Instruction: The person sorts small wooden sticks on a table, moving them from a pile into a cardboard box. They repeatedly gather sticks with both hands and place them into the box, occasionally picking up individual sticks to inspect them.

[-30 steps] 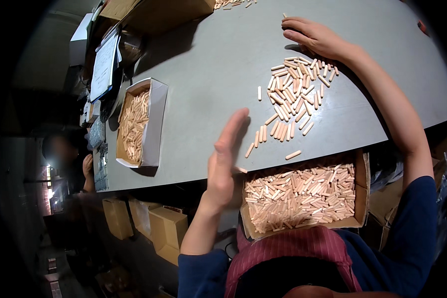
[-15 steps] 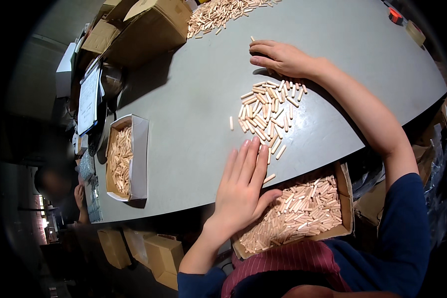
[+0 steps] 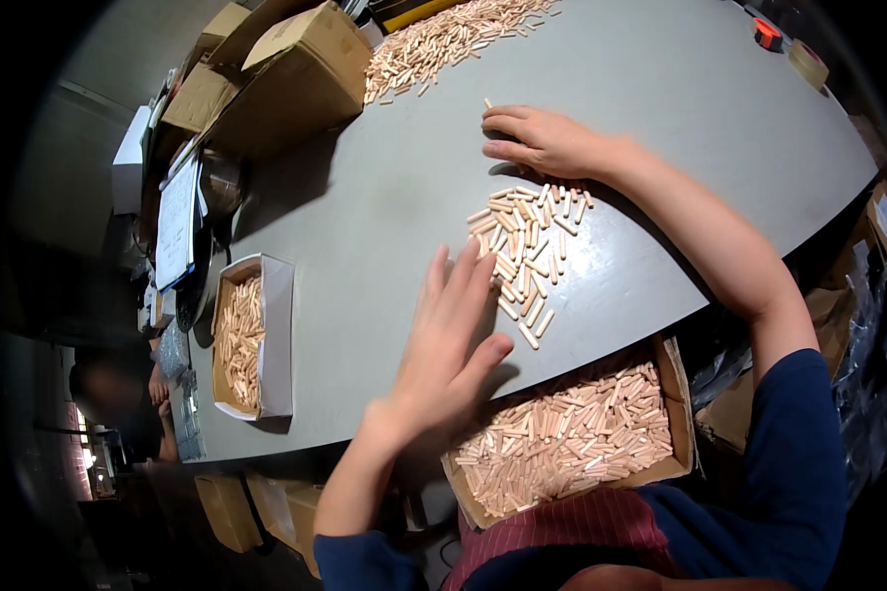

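A loose pile of short wooden dowels (image 3: 532,236) lies on the grey table (image 3: 384,207) in front of me. My left hand (image 3: 442,330) hovers at the pile's near left side, open, with its fingers spread and thumb apart. Its fingertips overlap the pile's left edge; whether they touch any dowels I cannot tell. My right hand (image 3: 547,141) rests palm down at the far side of the pile, open, fingers extended and slightly bent. One dowel sticks out just beyond its fingertips. Below the table's near edge, a cardboard box (image 3: 678,409) full of dowels stands against my apron.
A small white-sided box (image 3: 279,340) of dowels stands at the left. Far off lies a bigger dowel heap (image 3: 443,44), beside large cardboard boxes (image 3: 310,69). A clipboard (image 3: 177,222) is at the left edge, a tape roll (image 3: 808,65) far right. Another person sits far left.
My left hand has moved left, away from the pile's near end, and its fingers have spread. My right hand keeps its place by the pile. The whole view has shifted slightly.
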`<state>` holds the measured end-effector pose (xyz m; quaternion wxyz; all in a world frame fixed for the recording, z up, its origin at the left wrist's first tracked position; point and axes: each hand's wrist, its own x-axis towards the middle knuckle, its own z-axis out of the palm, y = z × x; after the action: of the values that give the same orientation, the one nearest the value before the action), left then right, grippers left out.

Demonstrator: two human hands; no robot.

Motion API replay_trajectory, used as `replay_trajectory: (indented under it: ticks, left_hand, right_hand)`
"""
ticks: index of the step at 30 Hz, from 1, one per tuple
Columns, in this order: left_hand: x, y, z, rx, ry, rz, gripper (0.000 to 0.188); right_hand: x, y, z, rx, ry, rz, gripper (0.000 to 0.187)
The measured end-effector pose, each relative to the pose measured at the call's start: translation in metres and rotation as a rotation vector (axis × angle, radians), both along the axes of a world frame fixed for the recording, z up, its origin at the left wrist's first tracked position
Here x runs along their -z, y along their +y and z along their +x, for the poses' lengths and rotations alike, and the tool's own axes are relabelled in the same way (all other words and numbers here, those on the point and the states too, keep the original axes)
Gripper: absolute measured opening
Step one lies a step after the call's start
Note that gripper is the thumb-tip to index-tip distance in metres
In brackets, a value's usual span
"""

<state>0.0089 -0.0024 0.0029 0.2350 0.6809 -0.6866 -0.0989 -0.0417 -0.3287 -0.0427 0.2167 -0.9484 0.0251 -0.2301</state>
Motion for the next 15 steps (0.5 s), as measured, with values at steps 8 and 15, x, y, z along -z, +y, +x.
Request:
replay_trajectory:
  ticks: [8,15]
  left_hand:
    - [0.008,-0.039,-0.011,0.066,-0.313,0.112,0.076]
    - [0.003,-0.007,-0.02,0.128,-0.348,0.169,0.086]
  right_hand:
    - [0.0,0.0,0.001,-0.006,0.021,0.001,0.063]
    - [0.001,-0.001,-0.001,0.001,0.042,0.005,0.062]
